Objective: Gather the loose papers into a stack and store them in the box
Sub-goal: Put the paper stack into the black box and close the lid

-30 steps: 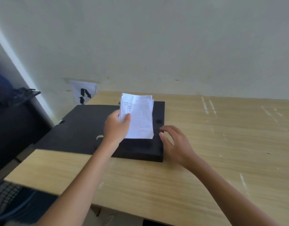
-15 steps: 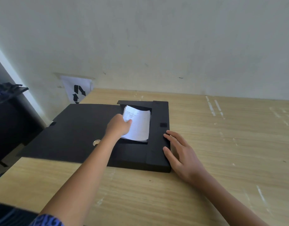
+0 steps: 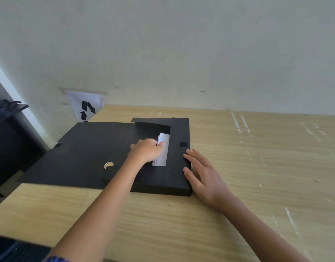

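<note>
A flat black box [image 3: 179, 140] lies open on the wooden table, its wide lid [image 3: 83, 148] folded out to the left. The white paper stack [image 3: 163, 150] sits down inside the box's opening, mostly hidden by the box walls and by my left hand [image 3: 146, 151], which grips the stack's left edge. My right hand [image 3: 202, 173] rests flat, fingers spread, against the box's right side wall, holding nothing.
The wooden table [image 3: 257, 176] stretches to the right and front. A wall runs along the back. A white sheet with black arrows [image 3: 87, 106] leans at the table's back left corner. Dark furniture [image 3: 7, 129] stands at the far left.
My left hand has lowered the paper stack from above the box into its opening. My right hand has shifted slightly along the box's right edge.
</note>
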`<action>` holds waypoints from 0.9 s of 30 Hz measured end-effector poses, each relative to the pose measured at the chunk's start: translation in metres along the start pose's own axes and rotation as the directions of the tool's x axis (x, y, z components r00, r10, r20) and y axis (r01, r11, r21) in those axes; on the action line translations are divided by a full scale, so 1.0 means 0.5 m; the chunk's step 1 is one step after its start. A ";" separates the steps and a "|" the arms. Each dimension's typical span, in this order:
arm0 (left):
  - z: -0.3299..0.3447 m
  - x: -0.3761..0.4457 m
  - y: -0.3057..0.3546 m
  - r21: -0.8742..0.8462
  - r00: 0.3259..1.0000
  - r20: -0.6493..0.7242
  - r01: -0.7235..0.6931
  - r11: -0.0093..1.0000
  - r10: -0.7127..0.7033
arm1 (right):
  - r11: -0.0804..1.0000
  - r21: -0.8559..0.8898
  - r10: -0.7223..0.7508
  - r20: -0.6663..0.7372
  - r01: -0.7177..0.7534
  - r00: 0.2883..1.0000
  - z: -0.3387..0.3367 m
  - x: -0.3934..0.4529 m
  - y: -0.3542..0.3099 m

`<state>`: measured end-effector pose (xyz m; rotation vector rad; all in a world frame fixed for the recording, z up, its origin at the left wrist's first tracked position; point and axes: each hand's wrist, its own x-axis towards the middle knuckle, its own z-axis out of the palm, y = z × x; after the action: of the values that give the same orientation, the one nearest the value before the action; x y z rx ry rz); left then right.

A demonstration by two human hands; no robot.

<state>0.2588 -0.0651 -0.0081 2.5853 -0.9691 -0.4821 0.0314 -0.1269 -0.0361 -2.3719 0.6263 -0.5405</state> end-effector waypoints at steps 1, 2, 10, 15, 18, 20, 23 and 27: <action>-0.006 -0.011 0.002 -0.008 1.000 0.014 -0.002 1.000 0.002 | 1.000 -0.014 0.008 0.005 -0.008 1.000 -0.004 0.002 -0.004; -0.014 -0.024 0.000 -0.029 1.000 0.004 -0.012 0.999 0.012 | 0.999 -0.037 0.019 0.010 -0.018 1.000 -0.009 0.006 -0.011; -0.088 -0.165 -0.159 -0.002 0.907 -0.422 0.002 1.000 -0.002 | 0.921 -0.263 -0.253 0.158 0.288 0.954 0.054 0.038 -0.177; -0.118 -0.231 -0.297 -0.064 0.866 -0.469 0.161 0.985 -0.172 | 0.831 -0.357 -0.351 0.262 0.428 0.899 0.178 0.054 -0.268; -0.128 -0.245 -0.371 -0.054 0.854 -0.455 0.256 0.965 -0.252 | 0.789 -0.440 -0.352 0.249 0.429 0.902 0.218 0.061 -0.264; -0.132 -0.244 -0.414 -0.026 0.847 -0.447 0.310 0.950 -0.289 | 0.773 -0.483 -0.347 0.222 0.412 0.911 0.230 0.060 -0.253; -0.139 -0.232 -0.458 0.009 0.810 -0.460 0.414 0.910 -0.364 | 0.721 -0.567 -0.365 0.177 0.398 0.914 0.240 0.058 -0.244; -0.146 -0.209 -0.499 -0.082 0.695 -0.517 0.542 0.837 -0.500 | 0.682 -0.606 -0.437 0.110 0.409 0.893 0.247 0.058 -0.237</action>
<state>0.3560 0.1970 -0.0286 2.8076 -0.0483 0.1543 0.1537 -0.0038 -0.0419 -3.1838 0.2729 -0.6590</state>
